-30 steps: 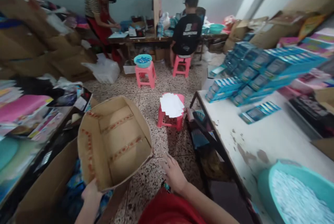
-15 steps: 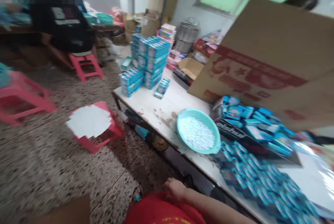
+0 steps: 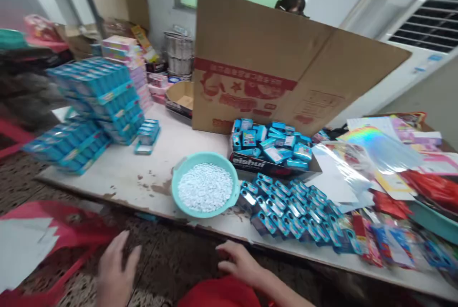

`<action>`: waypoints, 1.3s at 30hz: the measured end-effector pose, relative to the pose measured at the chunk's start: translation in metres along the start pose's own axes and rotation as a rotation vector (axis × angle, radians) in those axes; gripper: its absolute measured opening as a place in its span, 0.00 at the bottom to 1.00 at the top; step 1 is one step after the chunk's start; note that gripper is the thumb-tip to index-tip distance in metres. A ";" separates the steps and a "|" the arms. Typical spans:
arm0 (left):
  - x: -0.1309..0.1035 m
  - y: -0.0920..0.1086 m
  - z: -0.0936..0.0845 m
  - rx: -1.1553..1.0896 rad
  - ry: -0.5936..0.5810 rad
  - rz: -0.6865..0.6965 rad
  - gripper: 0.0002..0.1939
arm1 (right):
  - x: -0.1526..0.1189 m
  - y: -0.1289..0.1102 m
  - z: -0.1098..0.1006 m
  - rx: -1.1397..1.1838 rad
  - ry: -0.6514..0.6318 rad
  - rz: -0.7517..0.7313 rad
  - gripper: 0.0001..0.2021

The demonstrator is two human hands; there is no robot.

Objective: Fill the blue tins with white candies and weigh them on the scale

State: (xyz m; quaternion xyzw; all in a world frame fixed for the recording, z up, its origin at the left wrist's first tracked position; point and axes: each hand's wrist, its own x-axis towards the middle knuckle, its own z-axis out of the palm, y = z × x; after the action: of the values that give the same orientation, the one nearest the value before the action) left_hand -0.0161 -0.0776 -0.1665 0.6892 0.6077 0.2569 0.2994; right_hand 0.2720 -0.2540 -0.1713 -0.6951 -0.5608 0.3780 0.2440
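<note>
My left hand [image 3: 116,269], blurred, is at the lower left beside the red stool [image 3: 71,230], thumb and fingers apart with nothing between them. Below the table's front edge, my right hand [image 3: 238,261] has its fingers apart and holds nothing. Beyond both hands, a turquoise basin [image 3: 175,197] full of small white pieces sits on the white table [image 3: 125,187]. Many small blue boxes [image 3: 293,211] stand in rows right of the basin. Behind them an open black carton [image 3: 272,168] is heaped with more blue boxes.
Stacks of blue boxes [image 3: 107,101] and one small tray of boxes [image 3: 147,136] are on the table's left. A large cardboard sheet [image 3: 250,68] stands at the back, with a person's head [image 3: 291,2] above it. Papers and plastic packets [image 3: 393,245] lie at the right.
The view has swung right, bringing the right end of the table into sight. My left hand has come into view; my right hand has opened out from near the red clothing.
</note>
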 end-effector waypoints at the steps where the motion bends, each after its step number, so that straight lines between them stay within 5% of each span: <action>1: 0.009 0.031 0.034 0.001 -0.021 0.143 0.26 | -0.006 0.012 -0.028 0.037 0.141 -0.031 0.16; 5: 0.022 0.135 0.151 0.236 -0.271 0.422 0.28 | -0.028 0.089 -0.167 -0.144 0.755 -0.047 0.15; 8: 0.030 0.166 0.199 0.530 -0.330 0.412 0.32 | -0.036 0.162 -0.266 -0.358 1.044 0.041 0.18; 12: 0.050 0.174 0.217 0.714 -0.384 0.382 0.33 | -0.021 0.236 -0.351 -0.486 1.027 0.088 0.28; 16: 0.072 0.183 0.224 0.760 -0.489 0.396 0.27 | 0.007 0.267 -0.385 -0.429 0.812 0.092 0.30; 20: 0.095 0.189 0.240 0.801 -0.411 0.358 0.23 | 0.017 0.266 -0.396 -0.276 0.695 0.050 0.21; 23: 0.109 0.189 0.251 0.869 -0.319 0.308 0.24 | 0.010 0.248 -0.395 -0.008 0.822 0.083 0.23; 26: 0.124 0.186 0.258 0.903 -0.276 0.259 0.25 | 0.000 0.222 -0.379 0.500 0.918 0.168 0.24; 32: 0.147 0.188 0.259 0.893 -0.371 0.201 0.24 | -0.003 0.171 -0.307 1.232 0.816 0.201 0.20; 39: 0.171 0.182 0.245 0.794 -0.557 0.196 0.26 | -0.003 0.110 -0.192 1.687 0.971 0.250 0.18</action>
State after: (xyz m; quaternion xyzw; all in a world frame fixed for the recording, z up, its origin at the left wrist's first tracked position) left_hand 0.3065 0.0521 -0.2046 0.8465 0.4878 -0.1614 0.1390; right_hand 0.4904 -0.2681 -0.1403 -0.4271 0.1322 0.3507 0.8228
